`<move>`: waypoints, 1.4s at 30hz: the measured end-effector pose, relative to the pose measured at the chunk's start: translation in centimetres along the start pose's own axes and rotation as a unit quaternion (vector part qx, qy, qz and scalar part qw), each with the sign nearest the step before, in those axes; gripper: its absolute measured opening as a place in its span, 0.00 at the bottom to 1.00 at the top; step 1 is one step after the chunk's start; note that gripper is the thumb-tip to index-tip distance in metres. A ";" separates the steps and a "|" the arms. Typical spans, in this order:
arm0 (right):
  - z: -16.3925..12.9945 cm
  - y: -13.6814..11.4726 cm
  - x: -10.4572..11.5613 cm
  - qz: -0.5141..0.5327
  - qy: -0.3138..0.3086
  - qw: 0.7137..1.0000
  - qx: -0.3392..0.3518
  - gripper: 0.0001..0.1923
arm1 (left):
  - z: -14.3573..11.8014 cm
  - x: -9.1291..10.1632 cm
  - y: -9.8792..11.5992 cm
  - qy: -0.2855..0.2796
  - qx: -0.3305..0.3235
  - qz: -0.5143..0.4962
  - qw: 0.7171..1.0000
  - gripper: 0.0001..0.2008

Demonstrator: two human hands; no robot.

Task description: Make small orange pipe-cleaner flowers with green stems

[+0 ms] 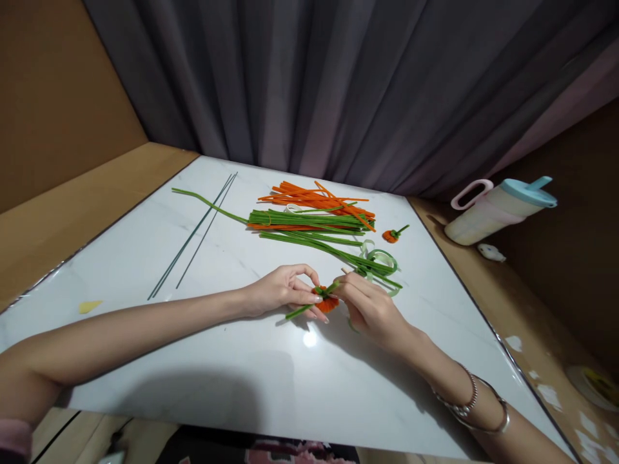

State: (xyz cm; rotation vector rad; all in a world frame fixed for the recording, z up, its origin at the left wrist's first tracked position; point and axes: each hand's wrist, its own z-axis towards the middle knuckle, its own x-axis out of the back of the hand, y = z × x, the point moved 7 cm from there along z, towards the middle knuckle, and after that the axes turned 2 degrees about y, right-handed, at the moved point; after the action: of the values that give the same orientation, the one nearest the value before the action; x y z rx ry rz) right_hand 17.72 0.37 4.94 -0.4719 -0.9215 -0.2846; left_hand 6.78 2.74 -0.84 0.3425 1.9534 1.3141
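Note:
My left hand (pixel 285 290) pinches a small ribbed orange pipe-cleaner pumpkin (pixel 327 303) between thumb and fingers, just above the table. Green pipe cleaner (pixel 298 312) is fixed at its top, and one end sticks out to the lower left. With closed fingertips, my right hand (pixel 372 306) grips another green length at the pumpkin's top; its far end is hidden by the fingers. A finished-looking small orange pumpkin (pixel 391 236) with a green stem lies at the right. Behind my hands is a bundle of green pipe cleaners (pixel 309 220).
Orange pipe cleaners (pixel 294 193) lie at the back. Rolls of green tape (pixel 382 261) sit beyond my right hand. Thin dark wires (pixel 193 238) and a yellow scrap (pixel 89 307) lie left on the white table (pixel 203 393). A tumbler (pixel 496 212) stands right, past the edge.

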 end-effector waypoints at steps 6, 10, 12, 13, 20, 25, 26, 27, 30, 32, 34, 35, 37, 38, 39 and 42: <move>0.4 0.6 0.4 0.060 0.015 0.998 -0.032 0.11 | 0.0 0.2 -0.1 0.013 -0.002 0.002 1.000 0.20; 0.8 1.3 0.8 0.149 -0.018 0.982 -0.112 0.08 | -0.1 0.1 -0.1 0.014 -0.014 0.001 1.000 0.20; 0.9 1.4 1.1 0.171 -0.037 0.976 -0.131 0.06 | -0.1 0.1 -0.1 0.016 -0.025 0.014 0.999 0.19; 0.9 1.3 1.2 0.176 -0.045 0.974 -0.136 0.06 | -0.1 0.0 0.0 0.017 -0.031 0.022 0.999 0.18; 0.5 1.0 0.5 0.155 -0.090 0.974 -0.138 0.05 | -0.5 -0.2 -0.1 0.030 -0.041 0.050 0.997 0.15; 0.1 0.6 0.0 0.120 -0.097 0.983 -0.101 0.10 | -0.6 -0.2 -0.3 0.036 -0.031 0.081 0.996 0.13; 0.0 0.7 -0.1 0.113 -0.099 0.983 -0.105 0.10 | -0.6 -0.3 -0.3 0.036 -0.030 0.089 0.995 0.13; -0.2 0.8 -0.2 0.107 -0.101 0.983 -0.112 0.11 | -0.6 -0.3 -0.3 0.038 -0.030 0.095 0.994 0.13; -0.4 1.3 -0.4 0.103 -0.097 0.981 -0.135 0.11 | -0.5 -0.2 -0.4 0.047 -0.029 0.104 0.993 0.14; -0.5 1.4 -0.4 0.105 -0.092 0.980 -0.142 0.11 | -0.6 -0.2 -0.3 0.047 -0.036 0.111 0.992 0.13; -0.5 1.5 -0.5 0.110 -0.085 0.980 -0.144 0.10 | -0.6 -0.3 -0.1 0.039 -0.051 0.126 0.990 0.12; -0.4 1.5 -0.6 0.113 -0.082 0.980 -0.143 0.09 | -0.6 -0.4 0.1 0.037 -0.058 0.134 0.989 0.12; -0.3 1.3 -0.7 0.117 -0.076 0.980 -0.140 0.08 | -0.6 -0.3 0.2 0.046 -0.060 0.145 0.987 0.11; -0.1 1.2 -0.8 0.119 -0.076 0.980 -0.139 0.08 | -0.6 -0.2 0.2 0.058 -0.055 0.154 0.985 0.11; 0.0 1.1 -0.8 0.121 -0.076 0.980 -0.138 0.08 | -0.6 -0.1 0.2 0.072 -0.049 0.170 0.982 0.11; 0.4 0.7 -0.9 0.127 -0.072 0.980 -0.137 0.09 | -0.7 -0.2 0.5 0.103 -0.052 0.278 0.953 0.13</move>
State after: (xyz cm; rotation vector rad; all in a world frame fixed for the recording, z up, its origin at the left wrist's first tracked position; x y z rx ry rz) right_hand 17.22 1.25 4.27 -0.8660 -0.9558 -0.1444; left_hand 6.34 2.34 -0.19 0.7716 2.0256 1.8662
